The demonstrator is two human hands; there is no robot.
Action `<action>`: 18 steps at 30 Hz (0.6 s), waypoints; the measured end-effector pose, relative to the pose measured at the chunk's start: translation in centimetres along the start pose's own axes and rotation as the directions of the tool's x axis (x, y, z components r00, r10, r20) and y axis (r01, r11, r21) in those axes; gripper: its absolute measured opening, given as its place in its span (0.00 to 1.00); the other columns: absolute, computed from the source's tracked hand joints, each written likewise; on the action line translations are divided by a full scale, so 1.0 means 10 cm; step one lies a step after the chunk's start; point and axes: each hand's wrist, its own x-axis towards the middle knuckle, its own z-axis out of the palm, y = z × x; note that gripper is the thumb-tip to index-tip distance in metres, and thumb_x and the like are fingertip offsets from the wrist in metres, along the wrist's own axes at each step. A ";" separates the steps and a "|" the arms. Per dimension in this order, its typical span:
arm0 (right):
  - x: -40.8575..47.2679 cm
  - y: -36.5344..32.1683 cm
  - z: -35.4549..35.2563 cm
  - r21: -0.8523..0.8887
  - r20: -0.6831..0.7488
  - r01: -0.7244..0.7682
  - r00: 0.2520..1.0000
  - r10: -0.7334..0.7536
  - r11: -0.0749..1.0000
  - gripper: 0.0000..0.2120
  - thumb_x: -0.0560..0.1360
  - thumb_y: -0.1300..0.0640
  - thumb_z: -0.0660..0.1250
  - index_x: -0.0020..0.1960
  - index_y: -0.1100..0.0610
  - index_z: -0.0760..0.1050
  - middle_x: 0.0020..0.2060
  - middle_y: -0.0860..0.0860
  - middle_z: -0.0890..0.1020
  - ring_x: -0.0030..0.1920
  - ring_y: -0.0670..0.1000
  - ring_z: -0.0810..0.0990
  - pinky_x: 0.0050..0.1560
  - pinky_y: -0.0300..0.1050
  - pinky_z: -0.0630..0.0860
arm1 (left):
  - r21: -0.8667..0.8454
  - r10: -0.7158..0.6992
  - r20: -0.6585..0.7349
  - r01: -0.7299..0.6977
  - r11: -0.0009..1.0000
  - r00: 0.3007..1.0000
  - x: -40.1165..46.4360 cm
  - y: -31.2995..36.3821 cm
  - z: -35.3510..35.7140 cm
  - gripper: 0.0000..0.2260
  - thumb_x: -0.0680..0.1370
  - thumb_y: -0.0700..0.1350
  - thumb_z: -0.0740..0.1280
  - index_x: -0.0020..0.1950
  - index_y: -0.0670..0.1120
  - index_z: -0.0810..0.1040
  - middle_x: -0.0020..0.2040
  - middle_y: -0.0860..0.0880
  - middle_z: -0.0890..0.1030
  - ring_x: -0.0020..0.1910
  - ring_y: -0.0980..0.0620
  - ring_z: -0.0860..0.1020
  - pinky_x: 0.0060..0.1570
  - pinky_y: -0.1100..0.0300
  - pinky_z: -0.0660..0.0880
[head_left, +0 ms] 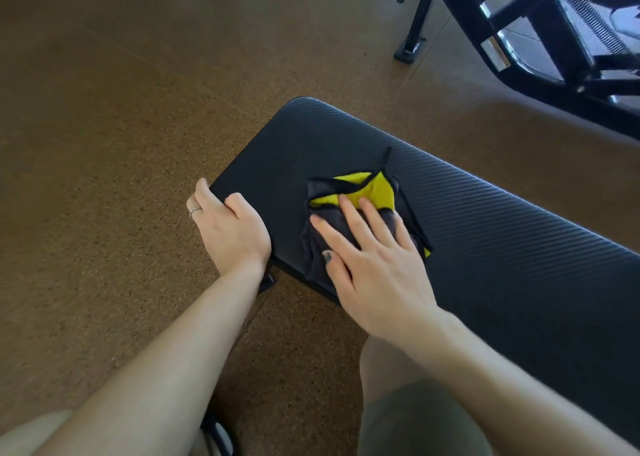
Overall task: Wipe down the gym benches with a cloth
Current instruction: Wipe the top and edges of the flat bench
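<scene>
— Bare forearms come up from the bottom of the view, over a knee in grey shorts. What are the hands doing?

— Her or his right hand (377,258) lies flat on the cloth (360,210), fingers (349,210) straight and spread, pressing it down rather than gripping it. The left hand (230,229) is curled over the near corner of the bench (502,234), thumb on top, steadying the pad (a ring shows on one finger).

— And where is the cloth exactly?

— On top of the black padded bench, close to its near end, crumpled, dark grey with a yellow face turned up at the far side. It sits between the two hands, just beside the left one but not touching it.

— How far along would you say the job is?

— Hard to judge. No wet streak or dull patch marks the pad, so I cannot tell which part has been wiped. The cloth is at one end, and the long ribbed stretch running off to the right looks like it remains to be covered. Black machine frame (554,43) stands on the speckled floor (121,144) beyond; whether it carries another bench to clean I cannot see.
</scene>
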 end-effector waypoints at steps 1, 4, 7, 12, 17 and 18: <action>0.11 0.07 -0.01 -0.012 -0.003 0.013 1.000 -0.013 1.000 0.25 0.86 0.41 0.47 0.82 0.38 0.56 0.83 0.49 0.59 0.83 0.55 0.55 0.82 0.59 0.49 | 0.003 0.000 -0.002 0.000 1.000 1.000 0.00 0.01 0.00 0.24 0.83 0.44 0.52 0.80 0.42 0.60 0.78 0.44 0.62 0.71 0.46 0.67 0.60 0.58 0.65; 0.64 0.30 -0.06 -0.014 -0.053 -0.038 0.998 0.037 0.999 0.25 0.85 0.42 0.47 0.82 0.37 0.59 0.83 0.50 0.60 0.82 0.57 0.57 0.81 0.59 0.51 | 0.008 -0.002 -0.001 0.002 1.000 1.000 0.00 0.01 0.01 0.24 0.83 0.44 0.52 0.80 0.42 0.60 0.78 0.44 0.62 0.72 0.47 0.66 0.59 0.60 0.63; 1.01 0.34 -0.06 0.042 0.004 -0.146 0.989 0.146 0.988 0.25 0.86 0.42 0.44 0.83 0.37 0.52 0.85 0.49 0.53 0.84 0.56 0.50 0.82 0.63 0.45 | 0.010 0.005 -0.004 -0.005 1.000 1.000 0.00 0.01 -0.01 0.24 0.83 0.44 0.52 0.80 0.42 0.60 0.78 0.44 0.62 0.73 0.46 0.66 0.61 0.59 0.64; 0.23 0.01 -0.01 0.020 -0.079 -0.098 0.992 0.099 0.995 0.26 0.86 0.44 0.47 0.83 0.43 0.59 0.83 0.53 0.60 0.83 0.58 0.56 0.81 0.64 0.52 | 0.010 -0.003 0.005 0.003 1.000 1.000 -0.01 0.01 -0.02 0.24 0.83 0.44 0.52 0.81 0.42 0.59 0.79 0.44 0.61 0.71 0.47 0.68 0.58 0.61 0.63; -0.07 0.24 -0.02 -0.014 -0.011 -0.013 1.000 0.013 1.000 0.25 0.86 0.43 0.48 0.82 0.39 0.59 0.83 0.48 0.59 0.83 0.53 0.55 0.82 0.58 0.53 | 0.018 -0.009 0.003 0.009 1.000 1.000 -0.01 0.03 -0.02 0.24 0.84 0.44 0.52 0.81 0.42 0.59 0.79 0.43 0.61 0.71 0.46 0.68 0.57 0.60 0.63; 0.07 0.37 -0.03 -0.030 -0.035 -0.026 0.999 0.025 0.999 0.25 0.85 0.43 0.48 0.81 0.40 0.61 0.83 0.49 0.61 0.82 0.54 0.58 0.81 0.58 0.54 | 0.021 -0.012 0.003 0.011 1.000 1.000 -0.01 0.04 -0.02 0.24 0.84 0.44 0.52 0.81 0.43 0.59 0.79 0.43 0.61 0.71 0.46 0.68 0.57 0.60 0.63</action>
